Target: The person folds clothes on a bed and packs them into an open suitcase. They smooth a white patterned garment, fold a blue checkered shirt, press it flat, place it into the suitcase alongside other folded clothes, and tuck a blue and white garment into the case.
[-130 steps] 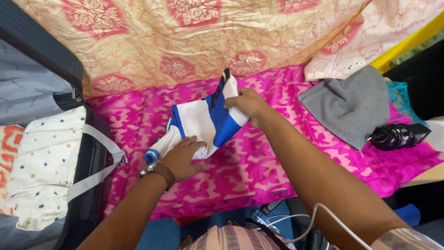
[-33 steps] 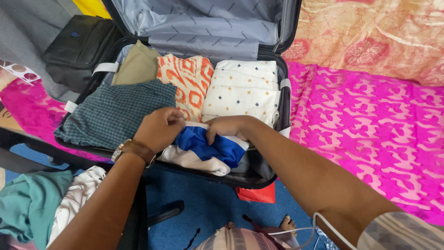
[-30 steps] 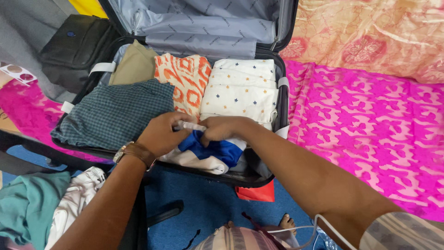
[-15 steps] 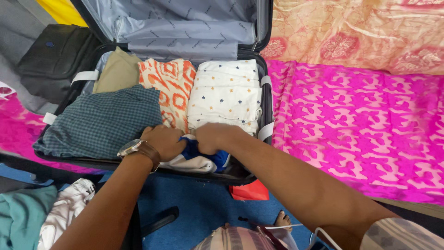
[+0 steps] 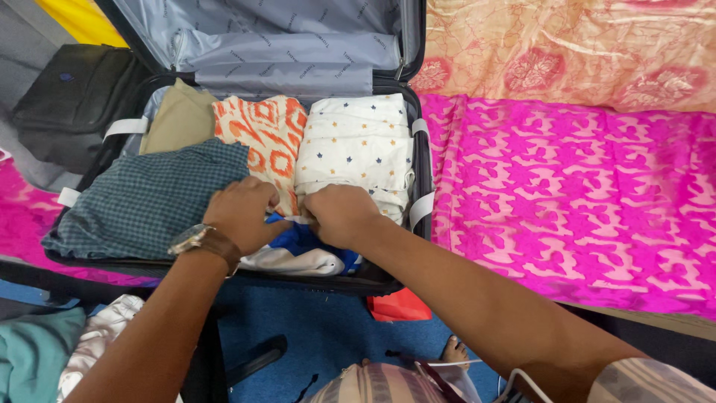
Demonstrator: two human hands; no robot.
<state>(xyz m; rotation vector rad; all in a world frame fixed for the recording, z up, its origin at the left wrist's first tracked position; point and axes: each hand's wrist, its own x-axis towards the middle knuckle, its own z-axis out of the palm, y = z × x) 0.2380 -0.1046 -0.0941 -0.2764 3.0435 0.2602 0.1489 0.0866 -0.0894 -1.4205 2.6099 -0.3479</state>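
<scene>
A: Open suitcase [image 5: 418, 160], viewed from above, with its grey-lined lid propped back. What are the two hands doing?

B: Left hand [image 5: 242, 213], wristwatch [image 5: 195, 239] at the wrist, and right hand [image 5: 339, 215] sit knuckles-up, side by side at the near edge of the case. Both are curled down onto a blue and white garment [image 5: 302, 250]. The left grip is clenched over its left end, the right grip clenched over its top, with a thin white edge of cloth caught between the two.

A: Where does that garment sit?

B: In the front row of the case, against the near wall, between the checked green shirt [image 5: 142, 201] and the wall on the bed side. It looks bunched rather than flat: a blue fold on top, a white fold bulging beneath.

A: Why press from above with both hands?

B: A judgement only: the slot appears tight, so downward pressure would keep the bundle compact and level with its neighbours.

A: And those neighbours?

B: Behind it, an orange-patterned fold [image 5: 261, 142] and a white fold with small dark and yellow marks [image 5: 354, 142], standing packed close together; a khaki piece [image 5: 179, 119] at the far left corner. White straps lie loose at the case sides. A pink patterned bedspread [image 5: 582, 194] lies just beside the case.
</scene>
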